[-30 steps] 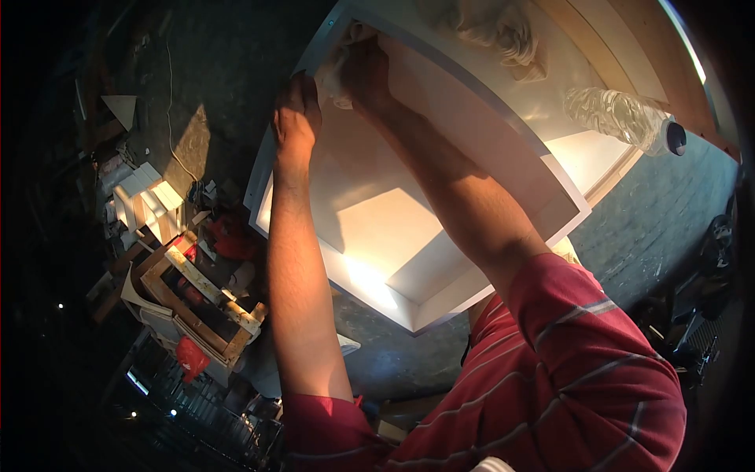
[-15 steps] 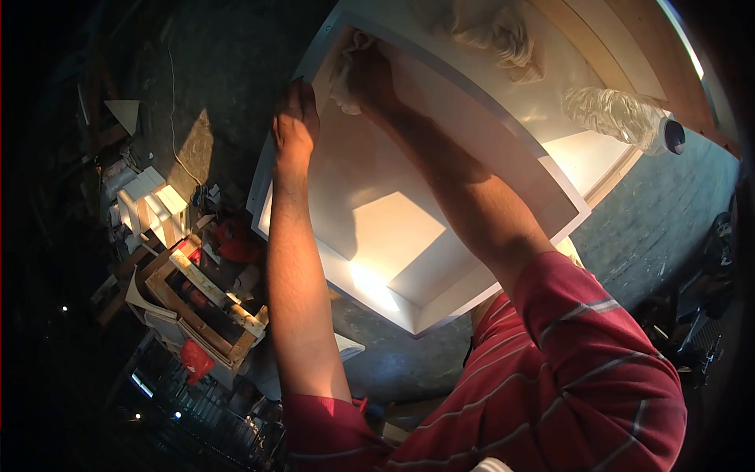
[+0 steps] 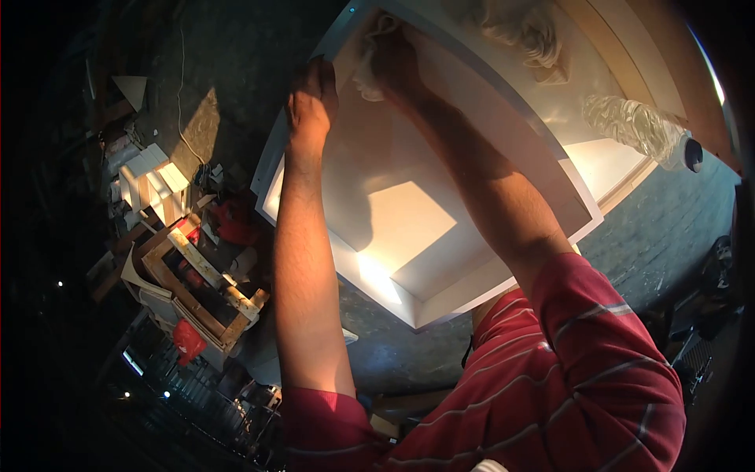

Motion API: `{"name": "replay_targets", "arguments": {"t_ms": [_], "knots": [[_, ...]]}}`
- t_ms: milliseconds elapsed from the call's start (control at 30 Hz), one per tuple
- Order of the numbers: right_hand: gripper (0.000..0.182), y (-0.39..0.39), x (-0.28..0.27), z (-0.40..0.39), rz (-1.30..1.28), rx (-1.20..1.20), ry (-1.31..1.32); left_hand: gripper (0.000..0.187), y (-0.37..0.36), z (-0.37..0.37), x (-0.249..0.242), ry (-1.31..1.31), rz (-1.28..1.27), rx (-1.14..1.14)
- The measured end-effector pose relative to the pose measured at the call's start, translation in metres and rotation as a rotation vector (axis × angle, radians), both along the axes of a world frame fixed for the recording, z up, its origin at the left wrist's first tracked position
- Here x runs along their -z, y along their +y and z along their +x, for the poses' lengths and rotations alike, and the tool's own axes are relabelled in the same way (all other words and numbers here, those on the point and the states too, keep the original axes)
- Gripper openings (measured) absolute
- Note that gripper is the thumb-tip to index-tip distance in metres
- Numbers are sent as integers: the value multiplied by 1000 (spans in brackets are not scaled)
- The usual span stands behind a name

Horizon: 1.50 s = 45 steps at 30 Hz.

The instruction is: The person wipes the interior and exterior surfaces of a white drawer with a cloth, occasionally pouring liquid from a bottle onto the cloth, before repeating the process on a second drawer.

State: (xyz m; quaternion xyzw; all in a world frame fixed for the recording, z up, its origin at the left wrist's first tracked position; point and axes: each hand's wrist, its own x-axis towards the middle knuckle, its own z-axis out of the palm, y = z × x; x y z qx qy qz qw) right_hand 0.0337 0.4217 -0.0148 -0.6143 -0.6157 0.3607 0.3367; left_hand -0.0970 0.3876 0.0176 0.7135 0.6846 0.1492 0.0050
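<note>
White box [image 3: 409, 228], open and shallow, lies tilted under both arms, and its inside holds nothing but the cloth and a patch of sunlight. The left hand [image 3: 311, 101] has its fingers curled over the far left rim, likely to steady the frame. The right hand [image 3: 393, 63] presses a pale cloth [image 3: 366, 79] into the far inner corner, fingers closed on it. Farther right a crumpled rag [image 3: 523, 27] and a clear plastic bottle [image 3: 637, 126] lie on a white panel [image 3: 574, 86]. Wooden frames [image 3: 197, 291] clutter the floor [image 3: 228, 55] at left.

smooth white painted box [image 3: 409, 228], crumpled cloth [image 3: 370, 75]
</note>
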Motion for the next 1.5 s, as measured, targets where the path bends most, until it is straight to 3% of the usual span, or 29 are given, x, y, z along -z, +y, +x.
{"name": "replay_targets", "arguments": {"t_ms": [67, 100, 200, 233, 367, 567, 667, 733, 867, 967, 1067, 1100, 1233, 1300, 1333, 1400, 1433, 1500], "knots": [[41, 8, -4, 0, -303, 64, 571, 26, 3, 3, -4, 1, 59, 47], [41, 8, -8, 0, -295, 48, 569, 24, 3, 0, -3, -37, -6, 72], [36, 1, -15, 1, -415, 199, 1029, 23, 3, -2, -4, -16, 45, 159], [36, 1, -15, 0, -408, 184, 1025, 24, 1, 3, -6, -83, -7, 35], [36, 5, -19, -3, -481, 241, 946, 25, 3, 1, -3, -89, -39, 3], [35, 0, -16, 1, -568, 234, 1039, 25, 1, 4, -5, -77, -28, -13], [36, 0, -6, -5, -381, 189, 928, 26, 0, 7, -12, -31, -72, -8], [39, -1, 23, -8, -231, 63, 541, 27, 0, 6, -8, -52, -58, -8], [42, 6, 21, -12, -365, 113, 604, 29, 1, -1, -1, -89, -55, 23], [45, -31, 37, -10, 51, -88, 397, 29, 2, 2, -7, -85, -65, 25], [41, -57, -3, 23, -117, -135, 267, 29, 1, 3, -3, -86, -38, -17], [40, -58, 35, 7, -339, 222, 542, 29, 0, 5, -7, -86, -41, -14], [38, -35, 23, 13, -100, 346, 509, 28, 0, 7, -12, -79, -41, 11], [32, -10, 31, -5, -80, 488, 906, 28, 1, 5, -8, -88, -73, -11], [32, -6, 17, -9, -81, 490, 905, 27, 1, 4, -5, -92, -47, -9], [29, 4, -5, -15, -364, 527, 1200, 26, 3, 1, 0, -96, -24, -3], [29, 6, -1, -21, -368, 532, 1200, 25, 3, 0, 2, -91, -12, 1], [28, 12, 4, -28, -226, 462, 815, 24, 0, -2, 4, -82, -9, 10]]}}
